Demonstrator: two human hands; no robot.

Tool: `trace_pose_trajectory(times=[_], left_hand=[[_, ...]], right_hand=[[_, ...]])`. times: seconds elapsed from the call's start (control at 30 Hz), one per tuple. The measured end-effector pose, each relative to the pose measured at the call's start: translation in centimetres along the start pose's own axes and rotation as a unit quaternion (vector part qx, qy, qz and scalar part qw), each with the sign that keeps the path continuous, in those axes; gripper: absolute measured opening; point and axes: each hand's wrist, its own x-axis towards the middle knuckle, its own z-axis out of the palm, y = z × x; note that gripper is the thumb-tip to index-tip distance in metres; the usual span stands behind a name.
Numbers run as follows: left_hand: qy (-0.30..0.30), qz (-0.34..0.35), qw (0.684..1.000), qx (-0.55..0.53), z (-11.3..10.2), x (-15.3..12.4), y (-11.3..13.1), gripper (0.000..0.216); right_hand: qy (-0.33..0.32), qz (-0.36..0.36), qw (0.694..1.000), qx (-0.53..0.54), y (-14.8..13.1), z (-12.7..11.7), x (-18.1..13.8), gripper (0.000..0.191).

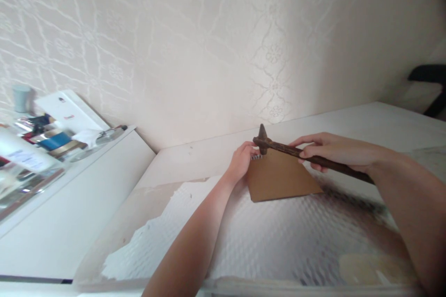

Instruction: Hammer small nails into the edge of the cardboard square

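Observation:
A hammer [284, 148] with a dark wooden handle and a rusty metal head is gripped by my right hand [331, 151], which wraps around the handle. The hammer head is over the far edge of a brown cardboard sheet [282, 178]. A short silvery spiral [257, 157] shows at the sheet's far left corner. My left hand [241, 160] is at that corner, its fingers closed right beside the hammer head. What those fingertips pinch, if anything, is hidden.
Beneath the cardboard lies a torn, textured silvery covering [167, 227] on a white tabletop [348, 118]. To the left, a white cabinet [90, 185] carries a white box [71, 111], a blue-banded roll [57, 141] and other clutter. A patterned wall [195, 55] rises behind.

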Motion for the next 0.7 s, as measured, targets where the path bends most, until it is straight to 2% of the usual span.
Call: trace_pose_trajectory(times=[0.7], left_hand=[[0.002, 0.007, 1.0, 0.005, -0.03, 0.2, -0.15, 0.018]], right_hand=[[-0.003, -0.012, 1.0, -0.006, -0.3, -0.02, -0.25, 0.042]])
